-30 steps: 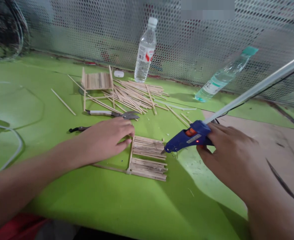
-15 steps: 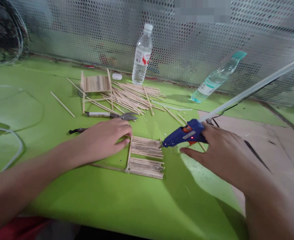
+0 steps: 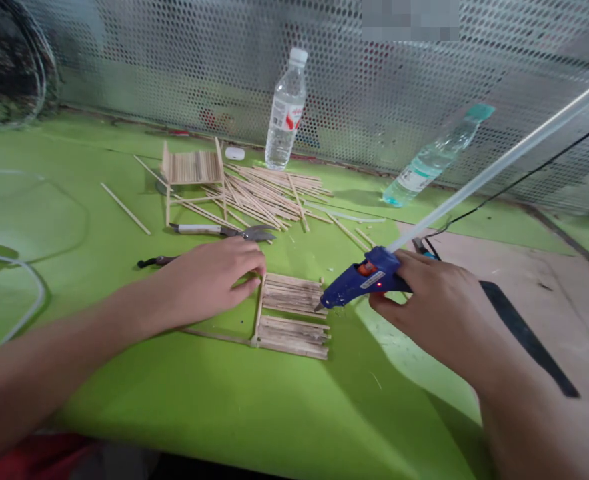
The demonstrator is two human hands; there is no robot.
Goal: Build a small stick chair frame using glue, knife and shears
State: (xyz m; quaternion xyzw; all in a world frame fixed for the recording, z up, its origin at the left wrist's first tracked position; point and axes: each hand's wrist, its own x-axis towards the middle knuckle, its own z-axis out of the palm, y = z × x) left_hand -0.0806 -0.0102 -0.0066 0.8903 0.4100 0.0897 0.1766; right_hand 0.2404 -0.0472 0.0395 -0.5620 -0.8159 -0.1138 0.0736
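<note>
My right hand (image 3: 439,307) is wrapped round the handle of a blue hot glue gun (image 3: 361,280), its small red light lit and a long clear glue stick (image 3: 499,160) running out of its back. The nozzle meets the right ends of a flat panel of thin wooden sticks (image 3: 294,293), which has a gap across its middle. At the panel's left side, my left hand (image 3: 224,277) pinches the upper part of the frame stick between thumb and fingers. Beneath and behind that hand lie pruning shears (image 3: 199,229), partly covered.
A small stick-built chair (image 3: 194,170) stands at the back, beside a pile of loose sticks (image 3: 269,193). One clear water bottle (image 3: 285,113) stands upright; a greenish bottle (image 3: 434,160) leans against the perforated metal screen (image 3: 174,60). A black cable (image 3: 514,179) trails at right.
The glue gun's nozzle has moved slightly down and left along the stick ends, and its rear has tilted. My right hand has shifted with it; my left hand stays almost still.
</note>
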